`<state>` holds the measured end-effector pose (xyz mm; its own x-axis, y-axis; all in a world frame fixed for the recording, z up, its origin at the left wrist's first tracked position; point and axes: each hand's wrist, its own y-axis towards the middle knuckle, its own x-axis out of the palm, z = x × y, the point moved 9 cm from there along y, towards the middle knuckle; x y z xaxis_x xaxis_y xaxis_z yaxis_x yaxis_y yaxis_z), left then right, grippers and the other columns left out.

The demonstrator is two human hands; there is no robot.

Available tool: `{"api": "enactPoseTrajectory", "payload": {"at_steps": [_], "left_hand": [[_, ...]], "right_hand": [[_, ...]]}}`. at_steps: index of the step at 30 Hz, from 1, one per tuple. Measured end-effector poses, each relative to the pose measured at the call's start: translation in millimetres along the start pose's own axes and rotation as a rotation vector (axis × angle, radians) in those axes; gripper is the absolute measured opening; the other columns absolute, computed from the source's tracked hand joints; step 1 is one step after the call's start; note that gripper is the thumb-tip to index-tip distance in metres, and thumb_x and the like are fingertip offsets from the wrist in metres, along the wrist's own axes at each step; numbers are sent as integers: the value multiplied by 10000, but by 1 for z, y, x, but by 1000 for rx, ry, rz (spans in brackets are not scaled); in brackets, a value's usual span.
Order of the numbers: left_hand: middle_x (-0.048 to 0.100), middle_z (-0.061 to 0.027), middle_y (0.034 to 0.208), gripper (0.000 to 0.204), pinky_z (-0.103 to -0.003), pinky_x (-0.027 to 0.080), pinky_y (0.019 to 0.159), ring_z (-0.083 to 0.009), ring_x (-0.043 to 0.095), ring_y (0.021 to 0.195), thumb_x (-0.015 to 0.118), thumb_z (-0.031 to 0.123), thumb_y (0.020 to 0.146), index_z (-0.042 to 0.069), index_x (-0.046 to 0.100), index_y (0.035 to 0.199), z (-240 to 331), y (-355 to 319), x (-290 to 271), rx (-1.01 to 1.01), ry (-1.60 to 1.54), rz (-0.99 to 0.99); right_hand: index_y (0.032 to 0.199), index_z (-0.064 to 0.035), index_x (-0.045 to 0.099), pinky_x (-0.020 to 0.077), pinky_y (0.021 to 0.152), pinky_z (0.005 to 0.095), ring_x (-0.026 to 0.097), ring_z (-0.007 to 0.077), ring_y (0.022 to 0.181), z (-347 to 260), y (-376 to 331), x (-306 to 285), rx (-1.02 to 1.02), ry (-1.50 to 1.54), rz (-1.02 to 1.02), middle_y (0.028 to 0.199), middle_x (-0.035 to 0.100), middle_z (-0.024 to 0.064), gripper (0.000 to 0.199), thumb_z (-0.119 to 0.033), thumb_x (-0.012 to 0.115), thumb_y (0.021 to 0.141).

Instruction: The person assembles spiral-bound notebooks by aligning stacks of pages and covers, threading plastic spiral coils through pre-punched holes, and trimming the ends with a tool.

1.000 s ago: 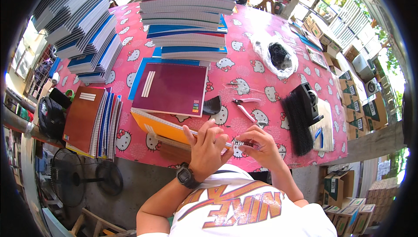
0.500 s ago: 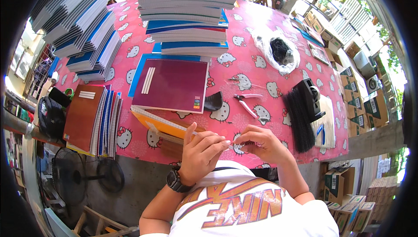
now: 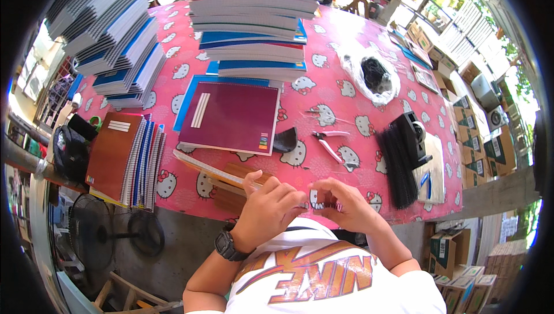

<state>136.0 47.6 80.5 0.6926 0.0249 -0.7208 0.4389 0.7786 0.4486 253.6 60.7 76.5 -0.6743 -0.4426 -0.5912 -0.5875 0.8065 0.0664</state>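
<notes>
My left hand (image 3: pixel 266 209), with a dark watch at its wrist, is closed around the near end of a notebook (image 3: pixel 209 167). That notebook is seen nearly edge-on, orange along its side, and is tilted over a brown wooden block (image 3: pixel 229 198). Pinched in the fingers of my right hand (image 3: pixel 349 205) is a wire spiral coil (image 3: pixel 317 201), just right of my left fingertips. Part of the coil is hidden by the fingers. Beyond my hands lie pink-handled cutting pliers (image 3: pixel 329 144) and a dark curved piece (image 3: pixel 285 140).
A purple notebook (image 3: pixel 231 118) lies in front of tall notebook stacks (image 3: pixel 248 19). More notebooks (image 3: pixel 115 146) are piled at left. To the right are a bundle of black coils (image 3: pixel 395 161), a tape dispenser (image 3: pixel 412 138) and a plastic bag (image 3: pixel 389 86). A fan (image 3: pixel 95 230) stands below left.
The tilted notebook now shows more edge-on, with less of its orange cover visible. My right hand has turned slightly and lowered a little, exposing the coil differently. The view has shifted slightly.
</notes>
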Motion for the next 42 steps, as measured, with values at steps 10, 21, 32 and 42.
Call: {"api": "enactPoseTrajectory", "payload": {"at_steps": [10, 21, 32, 42], "left_hand": [[599, 84, 842, 162, -497, 171, 986, -113, 540, 827, 691, 268, 750, 225, 641, 898, 6, -2, 3, 80, 151, -42], [620, 82, 896, 134, -393, 274, 893, -105, 549, 903, 677, 311, 771, 214, 650, 859, 3, 0, 3, 43, 60, -108], [586, 69, 859, 151, -492, 180, 998, -111, 555, 915, 652, 276, 803, 229, 633, 946, 9, 1, -1, 101, 83, -46], [591, 57, 839, 130, -470, 218, 968, -128, 551, 870, 669, 253, 776, 191, 638, 886, 6, 9, 2, 47, 91, 8]], "right_hand": [[1142, -15, 494, 481, 588, 233, 577, 93, 651, 91, 57, 26, 185, 604, -392, 825, 632, 98, 380, -291, 589, 899], [1153, -103, 446, 464, 816, 412, 573, 321, 937, 214, 111, 1, 304, -211, 467, 1042, 563, 149, 494, -100, 708, 734], [1141, -49, 495, 380, 913, 473, 421, 353, 1115, 184, 87, 19, 293, -729, 271, 1260, 421, 192, 770, -526, 744, 591], [1257, -20, 460, 429, 879, 403, 474, 321, 1164, 74, -10, -34, -265, 1289, -208, 1235, 485, 212, 743, -512, 669, 740]]}}
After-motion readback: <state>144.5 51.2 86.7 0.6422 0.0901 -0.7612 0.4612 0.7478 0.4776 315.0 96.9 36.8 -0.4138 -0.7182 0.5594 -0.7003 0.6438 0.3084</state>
